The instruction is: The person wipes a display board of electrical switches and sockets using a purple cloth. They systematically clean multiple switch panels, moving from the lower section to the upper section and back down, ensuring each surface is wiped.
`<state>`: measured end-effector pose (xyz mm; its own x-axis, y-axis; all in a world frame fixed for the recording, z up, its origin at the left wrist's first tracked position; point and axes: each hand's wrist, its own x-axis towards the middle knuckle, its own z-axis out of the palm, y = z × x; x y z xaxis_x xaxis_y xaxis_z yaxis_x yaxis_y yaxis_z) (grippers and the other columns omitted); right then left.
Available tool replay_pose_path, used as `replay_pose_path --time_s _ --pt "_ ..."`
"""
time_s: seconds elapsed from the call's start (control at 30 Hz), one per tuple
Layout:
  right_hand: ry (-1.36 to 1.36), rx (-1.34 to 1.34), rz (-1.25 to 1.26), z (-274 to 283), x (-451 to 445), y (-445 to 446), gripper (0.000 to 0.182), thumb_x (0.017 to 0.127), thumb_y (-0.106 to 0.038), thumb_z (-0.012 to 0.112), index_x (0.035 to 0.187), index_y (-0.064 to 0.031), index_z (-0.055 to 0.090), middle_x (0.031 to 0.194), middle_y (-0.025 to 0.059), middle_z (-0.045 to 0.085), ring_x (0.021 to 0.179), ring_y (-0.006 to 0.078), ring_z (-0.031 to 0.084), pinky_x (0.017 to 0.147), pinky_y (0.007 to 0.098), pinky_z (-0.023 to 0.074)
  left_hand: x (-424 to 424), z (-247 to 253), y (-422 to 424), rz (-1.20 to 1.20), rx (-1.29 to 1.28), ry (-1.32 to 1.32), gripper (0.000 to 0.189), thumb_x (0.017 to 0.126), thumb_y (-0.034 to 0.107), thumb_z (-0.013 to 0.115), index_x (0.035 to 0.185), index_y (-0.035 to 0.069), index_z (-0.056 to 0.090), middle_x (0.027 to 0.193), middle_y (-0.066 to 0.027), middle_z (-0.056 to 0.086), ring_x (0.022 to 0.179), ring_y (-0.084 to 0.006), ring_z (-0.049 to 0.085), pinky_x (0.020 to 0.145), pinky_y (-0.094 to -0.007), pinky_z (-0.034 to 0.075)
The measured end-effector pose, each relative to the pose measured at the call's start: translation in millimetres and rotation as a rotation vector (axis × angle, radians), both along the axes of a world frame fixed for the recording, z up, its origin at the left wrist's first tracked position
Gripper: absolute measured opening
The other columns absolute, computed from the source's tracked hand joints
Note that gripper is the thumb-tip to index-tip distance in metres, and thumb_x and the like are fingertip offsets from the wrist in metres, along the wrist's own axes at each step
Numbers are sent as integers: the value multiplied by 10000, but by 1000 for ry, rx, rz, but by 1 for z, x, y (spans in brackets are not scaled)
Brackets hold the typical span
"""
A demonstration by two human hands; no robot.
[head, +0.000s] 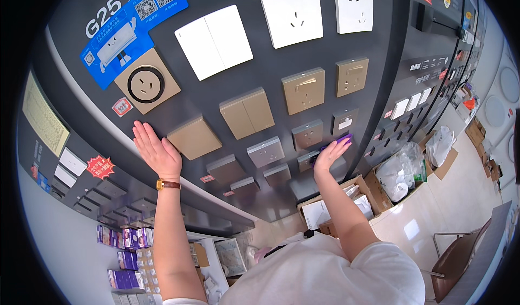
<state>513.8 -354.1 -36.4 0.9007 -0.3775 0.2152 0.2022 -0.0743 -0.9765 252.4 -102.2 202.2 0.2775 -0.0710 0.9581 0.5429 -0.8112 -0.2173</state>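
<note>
My left hand (pixel 159 152), with a wristwatch at its wrist, lies flat near the left edge of the dark grey display board (pixel 260 65). Its fingers are extended and its thumb is beside a gold blank wall plate (pixel 195 137). Above its fingertips sits a gold socket with a black ring (pixel 147 83). Over at the lower right, my right hand (pixel 330 155) presses a purple cloth (pixel 346 139) to the board, most of it hidden under the palm. Close by are a grey switch plate (pixel 345 121) and a brown socket plate (pixel 307 134).
White switch and socket plates (pixel 215 42) line the board's top. Below stand an open carton of boxes (pixel 317 213) and plastic bags (pixel 396 179). A brown chair (pixel 457 264) is at lower right, purple boxes (pixel 126 260) at lower left. More display panels (pixel 426 69) continue rightward.
</note>
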Motion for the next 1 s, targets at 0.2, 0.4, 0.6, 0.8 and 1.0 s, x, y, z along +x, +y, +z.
replay_pose_path --time_s 0.2,0.4,0.6,0.8,1.0 --pt "23 39 -47 5 8 -7 572 999 -322 262 1462 -12 132 1526 195 97 1408 345 98 1147 412 110 0 -1 0 2 1 -6 520 923 150 362 1419 8 293 1475 -199 284 1366 -352 273 1109 -472 206" --pt "104 82 -3 -10 -20 16 621 989 -321 299 1432 76 122 1503 260 106 1404 352 114 1152 392 107 2 0 -1 10 10 -1 517 928 139 348 1423 6 277 1482 -191 271 1367 -349 269 1113 -461 204" --pt "196 76 133 -18 -76 51 673 985 -321 336 1415 121 66 1495 297 54 1409 368 62 1154 393 67 2 0 0 -6 3 -11 528 916 141 371 1421 8 291 1476 -193 286 1367 -346 274 1111 -468 202" --pt "274 70 220 -20 -95 63 682 981 -306 365 1410 129 62 1488 313 42 1410 371 42 1154 389 64 2 0 2 -24 0 -6 537 905 132 394 1418 8 294 1478 -194 283 1371 -344 266 1114 -467 193" --pt "278 254 512 -47 -126 23 490 959 -158 413 1400 19 291 1406 176 354 1265 269 371 1054 321 286 -11 0 3 -72 -71 18 608 848 122 461 1430 56 296 1483 -182 282 1387 -336 237 1119 -480 177"
